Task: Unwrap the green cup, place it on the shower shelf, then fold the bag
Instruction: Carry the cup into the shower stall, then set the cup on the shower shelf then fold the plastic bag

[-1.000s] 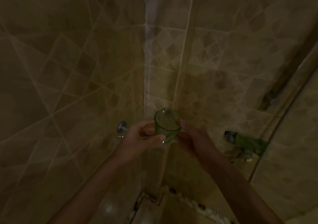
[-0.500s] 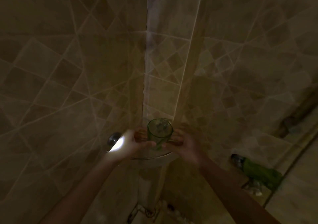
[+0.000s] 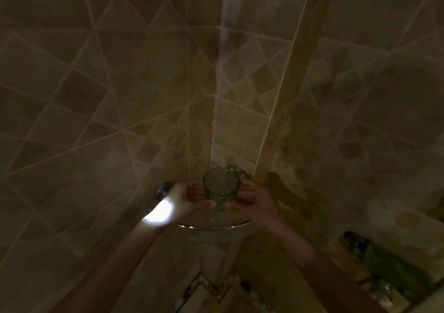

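Fingers of the left hand and right hand wrap the bare green glass cup from both sides, upright above the corner glass shelf. Placing step: lower it flat, then release. No bag visible.

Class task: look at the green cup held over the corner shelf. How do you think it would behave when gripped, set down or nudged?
The green cup looks see-through and glassy, so probably rigid, smooth and breakable. It seems to narrow toward the base, so a nudge might tip it. The left hand and right hand both steady it above the glass shelf, which looks hard.
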